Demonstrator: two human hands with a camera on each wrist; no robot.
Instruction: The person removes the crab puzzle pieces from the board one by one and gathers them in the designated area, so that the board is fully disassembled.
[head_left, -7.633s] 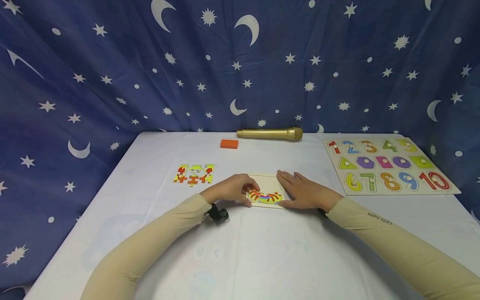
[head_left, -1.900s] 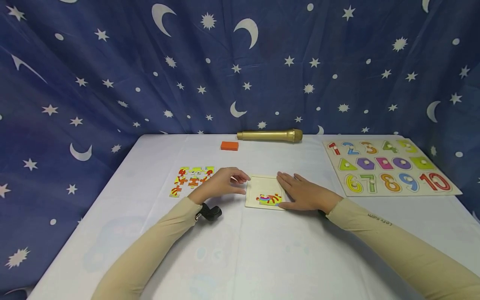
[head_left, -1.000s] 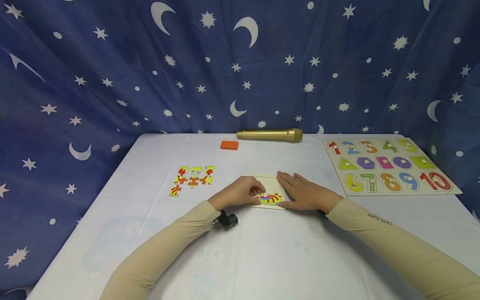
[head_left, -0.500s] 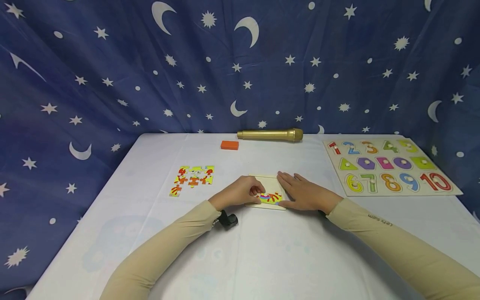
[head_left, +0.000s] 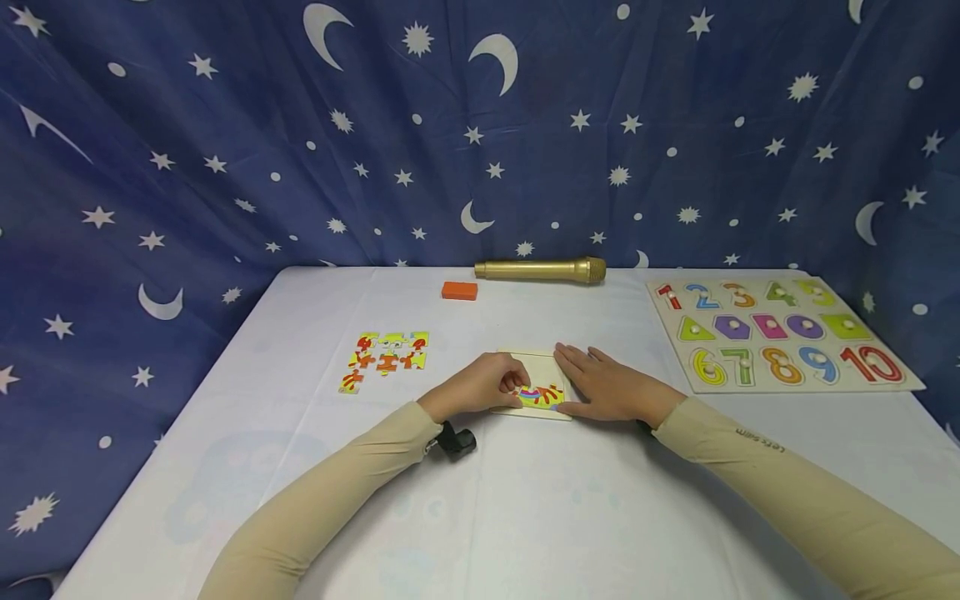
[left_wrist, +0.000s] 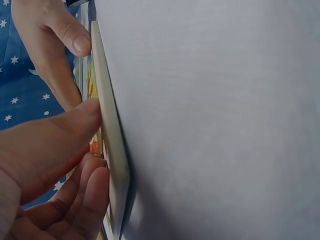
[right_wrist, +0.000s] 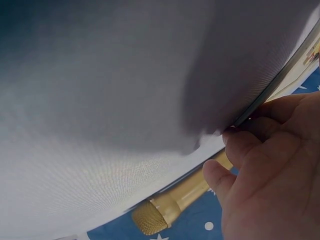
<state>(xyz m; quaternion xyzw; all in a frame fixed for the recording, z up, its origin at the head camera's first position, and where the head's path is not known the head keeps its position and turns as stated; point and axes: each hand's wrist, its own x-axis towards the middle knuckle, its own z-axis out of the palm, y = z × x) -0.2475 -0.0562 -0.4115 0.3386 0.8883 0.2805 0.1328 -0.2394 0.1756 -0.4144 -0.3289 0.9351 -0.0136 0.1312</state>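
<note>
A small square wooden puzzle tray (head_left: 536,367) lies between my hands. In its near part sit colourful jigsaw pieces (head_left: 551,396), one with a rainbow band. My left hand (head_left: 487,382) bends over the tray's near left, thumb and curled fingers pinching at the left end of the rainbow piece (head_left: 530,393). Seen from the left wrist, the thumb (left_wrist: 82,115) is right at the tray's edge (left_wrist: 110,120), and the fingertips hide part of the piece. My right hand (head_left: 611,385) lies with straight fingers along the tray's right side, holding it steady; its thumb touches the near right corner.
Several loose jigsaw pieces (head_left: 387,364) lie in rows left of the tray. An orange block (head_left: 459,291) and a gold microphone (head_left: 536,269) rest at the back. A number and shape board (head_left: 783,333) stands at the right. A starry blue curtain (head_left: 480,125) hangs behind the table.
A corner piece left the tray and joined the loose pieces at the left. My left hand then came back over the tray and has stayed there. The right hand has kept its place.
</note>
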